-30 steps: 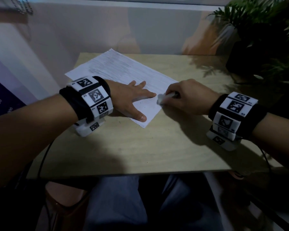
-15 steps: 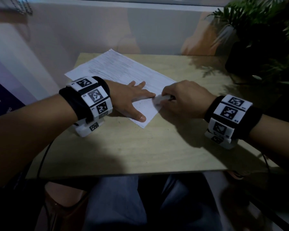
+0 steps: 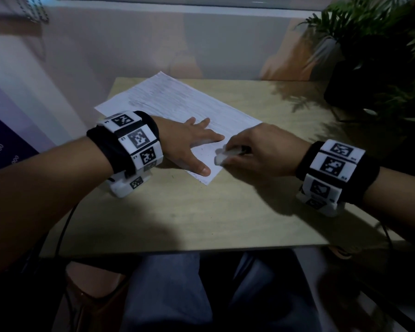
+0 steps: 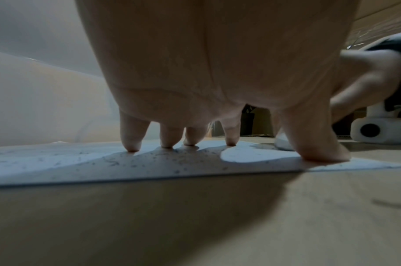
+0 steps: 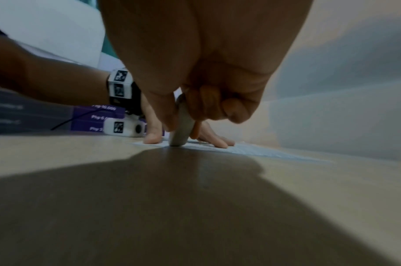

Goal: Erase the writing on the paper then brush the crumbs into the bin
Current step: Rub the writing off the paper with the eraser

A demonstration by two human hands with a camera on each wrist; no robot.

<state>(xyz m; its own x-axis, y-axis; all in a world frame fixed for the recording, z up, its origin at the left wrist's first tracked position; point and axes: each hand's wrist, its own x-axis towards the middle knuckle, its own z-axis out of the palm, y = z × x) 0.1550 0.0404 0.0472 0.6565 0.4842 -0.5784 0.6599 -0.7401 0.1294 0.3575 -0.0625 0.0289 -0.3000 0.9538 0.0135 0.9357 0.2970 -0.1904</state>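
Pale wood-grain table, matte, flat. Two hands on it, near edge of one thin white paper sheet, lying skewed. Left hand flat, fingers spread, tips pressing paper down. Right hand curled, pinching one small white rounded eraser, tip touching sheet's near corner. Dark crumbs speckled across paper, uncounted. Beyond: plain wall; one leafy plant far right.
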